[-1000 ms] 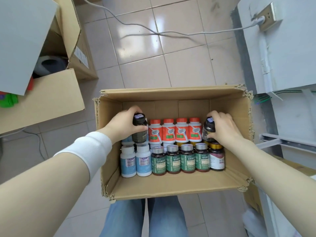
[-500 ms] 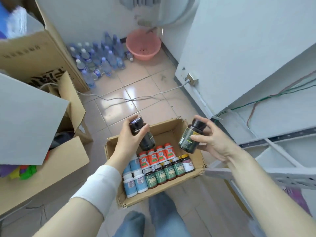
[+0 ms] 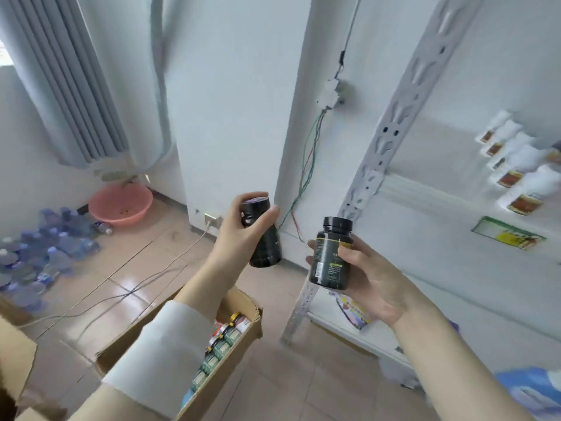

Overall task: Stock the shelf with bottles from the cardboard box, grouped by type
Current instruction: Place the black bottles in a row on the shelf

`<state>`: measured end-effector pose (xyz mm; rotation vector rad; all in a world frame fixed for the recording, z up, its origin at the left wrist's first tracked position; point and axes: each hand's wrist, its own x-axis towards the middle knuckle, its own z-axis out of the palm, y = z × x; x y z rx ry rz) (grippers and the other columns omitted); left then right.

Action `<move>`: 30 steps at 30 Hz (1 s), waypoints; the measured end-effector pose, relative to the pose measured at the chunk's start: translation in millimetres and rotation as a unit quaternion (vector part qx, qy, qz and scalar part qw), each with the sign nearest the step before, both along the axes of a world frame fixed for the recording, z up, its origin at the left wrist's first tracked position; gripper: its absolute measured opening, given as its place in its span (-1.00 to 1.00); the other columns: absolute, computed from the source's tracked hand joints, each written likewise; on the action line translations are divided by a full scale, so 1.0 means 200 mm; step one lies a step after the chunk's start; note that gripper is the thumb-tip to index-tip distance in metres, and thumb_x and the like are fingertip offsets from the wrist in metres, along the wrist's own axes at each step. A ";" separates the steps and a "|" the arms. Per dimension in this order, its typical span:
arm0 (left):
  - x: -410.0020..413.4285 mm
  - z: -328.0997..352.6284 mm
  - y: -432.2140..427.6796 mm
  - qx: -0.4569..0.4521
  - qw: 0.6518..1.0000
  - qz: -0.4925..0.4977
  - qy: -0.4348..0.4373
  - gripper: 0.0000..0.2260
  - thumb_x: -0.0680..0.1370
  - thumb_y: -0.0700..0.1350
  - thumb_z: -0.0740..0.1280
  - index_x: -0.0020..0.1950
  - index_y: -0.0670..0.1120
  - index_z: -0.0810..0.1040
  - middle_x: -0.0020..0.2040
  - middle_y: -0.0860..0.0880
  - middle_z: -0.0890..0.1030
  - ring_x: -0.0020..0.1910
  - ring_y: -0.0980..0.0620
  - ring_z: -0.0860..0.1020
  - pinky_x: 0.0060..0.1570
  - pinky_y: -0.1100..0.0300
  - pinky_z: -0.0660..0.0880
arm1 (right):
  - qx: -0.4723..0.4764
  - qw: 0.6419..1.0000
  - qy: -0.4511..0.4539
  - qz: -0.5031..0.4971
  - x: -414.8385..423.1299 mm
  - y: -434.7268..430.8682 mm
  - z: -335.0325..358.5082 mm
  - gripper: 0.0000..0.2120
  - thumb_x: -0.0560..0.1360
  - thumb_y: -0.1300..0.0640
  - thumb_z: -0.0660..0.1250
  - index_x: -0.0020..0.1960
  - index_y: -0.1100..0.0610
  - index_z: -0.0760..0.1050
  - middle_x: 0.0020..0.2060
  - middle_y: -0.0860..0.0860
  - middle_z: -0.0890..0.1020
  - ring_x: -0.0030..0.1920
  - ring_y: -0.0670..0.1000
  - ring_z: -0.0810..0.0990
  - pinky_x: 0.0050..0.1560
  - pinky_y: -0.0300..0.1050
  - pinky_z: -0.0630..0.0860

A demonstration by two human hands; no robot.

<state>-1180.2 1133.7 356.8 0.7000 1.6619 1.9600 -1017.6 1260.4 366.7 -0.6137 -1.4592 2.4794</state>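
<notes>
Both hands now sit higher, clear of the cardboard box. The left hand grips one dark bottle and the right hand grips a second bottle; the two are apart, near the shelf upright.

Soft, even daylight enters beside the curtain, pale glare sheens the floor tiles below it, motion blur smears the white bottles far right of it, and wide-angle distortion bends the edges.
</notes>
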 end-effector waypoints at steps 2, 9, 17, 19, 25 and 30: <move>0.19 0.16 0.16 0.021 0.998 -0.055 0.020 -0.85 0.49 -0.04 0.35 0.04 0.09 0.48 0.05 -0.15 0.60 0.00 -0.07 0.63 0.03 0.05 0.58 | 0.021 0.999 0.024 -0.017 0.21 0.09 0.12 -0.65 0.42 0.21 0.25 0.21 0.15 0.47 0.08 0.16 0.64 0.03 0.18 0.65 -0.05 0.14 0.61; 0.97 0.59 0.84 0.070 0.975 -0.191 0.089 -0.60 0.29 0.23 0.32 0.01 0.04 0.50 -0.12 0.06 0.69 -0.07 0.02 0.66 -0.03 0.08 0.56 | 0.061 0.987 0.106 -0.101 1.09 0.51 0.46 -0.68 0.41 0.11 0.25 0.12 0.19 0.52 -0.03 0.11 0.67 -0.07 0.05 0.67 -0.05 0.01 0.62; 1.64 0.81 1.62 0.034 0.943 -0.292 0.157 -0.79 0.52 0.09 0.29 0.05 -0.01 0.50 0.01 0.00 0.65 0.01 0.04 0.62 -0.06 0.20 0.53 | 0.117 0.962 0.078 -0.236 1.78 1.00 0.72 -0.58 0.33 0.02 0.30 0.11 0.22 0.53 -0.09 0.09 0.69 -0.10 0.01 0.68 -0.20 -0.12 0.61; 1.74 0.87 1.79 0.027 0.928 -0.324 0.183 -0.73 0.53 0.08 0.28 0.12 -0.04 0.48 0.05 -0.02 0.63 0.01 0.09 0.60 -0.09 0.31 0.50 | 0.146 0.949 0.060 -0.273 1.89 1.14 0.79 -0.56 0.31 0.02 0.33 0.12 0.22 0.52 -0.06 0.08 0.69 -0.09 -0.01 0.68 -0.23 -0.14 0.61; 1.88 0.97 2.36 0.015 0.906 -0.356 0.229 -0.74 0.53 0.07 0.30 0.15 -0.02 0.45 0.06 -0.01 0.61 0.03 0.09 0.57 -0.08 0.36 0.49 | 0.219 0.912 0.026 -0.345 2.03 1.61 0.94 -0.75 0.46 0.21 0.25 0.12 0.20 0.49 -0.05 0.11 0.64 -0.11 0.01 0.66 -0.28 -0.17 0.61; 1.89 0.93 2.79 -0.026 0.885 -0.402 0.232 -0.68 0.54 0.08 0.28 0.24 -0.01 0.42 0.14 -0.03 0.55 0.13 0.03 0.53 0.13 0.18 0.50 | 0.183 0.933 0.019 -0.308 2.02 1.94 0.93 -0.71 0.39 0.04 0.24 0.01 0.18 0.52 -0.23 0.01 0.70 -0.20 -0.07 0.69 -0.30 -0.15 0.60</move>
